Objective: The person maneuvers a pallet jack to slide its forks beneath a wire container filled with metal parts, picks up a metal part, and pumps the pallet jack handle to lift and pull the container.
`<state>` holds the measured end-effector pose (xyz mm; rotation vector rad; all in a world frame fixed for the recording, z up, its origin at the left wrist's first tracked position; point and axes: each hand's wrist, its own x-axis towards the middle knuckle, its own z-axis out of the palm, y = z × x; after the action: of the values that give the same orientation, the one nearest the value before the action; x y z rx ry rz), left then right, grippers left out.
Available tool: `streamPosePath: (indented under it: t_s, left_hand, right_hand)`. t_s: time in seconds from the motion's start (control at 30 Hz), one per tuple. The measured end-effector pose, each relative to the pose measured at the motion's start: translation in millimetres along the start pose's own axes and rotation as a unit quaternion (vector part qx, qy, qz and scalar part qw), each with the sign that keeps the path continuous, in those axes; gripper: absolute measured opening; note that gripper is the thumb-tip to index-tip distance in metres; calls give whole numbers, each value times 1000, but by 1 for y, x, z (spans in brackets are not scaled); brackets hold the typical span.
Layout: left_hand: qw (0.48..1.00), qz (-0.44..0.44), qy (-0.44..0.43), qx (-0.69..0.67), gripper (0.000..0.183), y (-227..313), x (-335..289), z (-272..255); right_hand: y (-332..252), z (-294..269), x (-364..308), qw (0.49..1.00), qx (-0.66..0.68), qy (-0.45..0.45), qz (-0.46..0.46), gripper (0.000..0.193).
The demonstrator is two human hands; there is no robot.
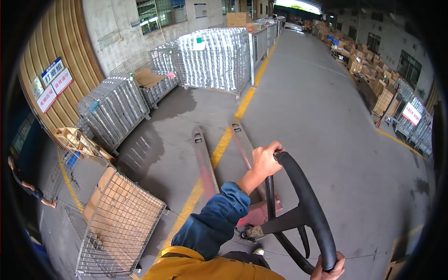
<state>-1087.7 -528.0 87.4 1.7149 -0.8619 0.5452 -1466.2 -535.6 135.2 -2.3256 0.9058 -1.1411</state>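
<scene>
Both hands are clamped on the black loop handle (313,205) of a red pallet jack (255,214), which stands on the grey floor (298,93) from the centre toward 5 o'clock. The left hand (266,161) wraps the handle's upper end, just off centre toward 4 o'clock; the right hand (329,268) curls round its lower end at 5 o'clock, partly cut by the lower edge. The two worn forks (205,163) point toward 12 o'clock, bare of any load, with a yellow floor line (190,205) running beneath them. Toward 7 to 8 o'clock, a wire-mesh cage (140,219) holds brown cardboard seen through its grid. Between 9 and 10 o'clock, beyond a wooden crate (77,140), a second mesh cage (114,109) is packed with upright rows of silvery pieces. At 10 to 11 o'clock, a lower cage (163,88) carries similar pieces with a cardboard sheet (147,78) lying on top. At 12 o'clock, a tall cage (214,58) is filled with silvery stacks and bears a green tag (199,40). Many cardboard boxes (368,63) are piled toward 2 o'clock, and at 3 o'clock another mesh cage (417,133) bears a white sign (411,113); its contents are too small to identify.
</scene>
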Motion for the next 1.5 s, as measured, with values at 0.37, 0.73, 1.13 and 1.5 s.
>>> streamPosePath:
  t_s: [0.37,0.73,1.13,1.5]
  left_hand:
    - [999,-39,-20,12,20,23,29,156]
    - [997,-73,9,22,20,32,67,274]
    - [993,-106,36,33,20,13,175,446]
    - [992,-87,69,66,20,-12,249,568]
  right_hand:
    - [170,2,130,999,26,36,-12,18]
    - [352,37,314,990,-107,77,-50,24]
    - [435,72,478,997,-46,52,-33,21]
    - [551,144,686,993,-14,37,-113,25]
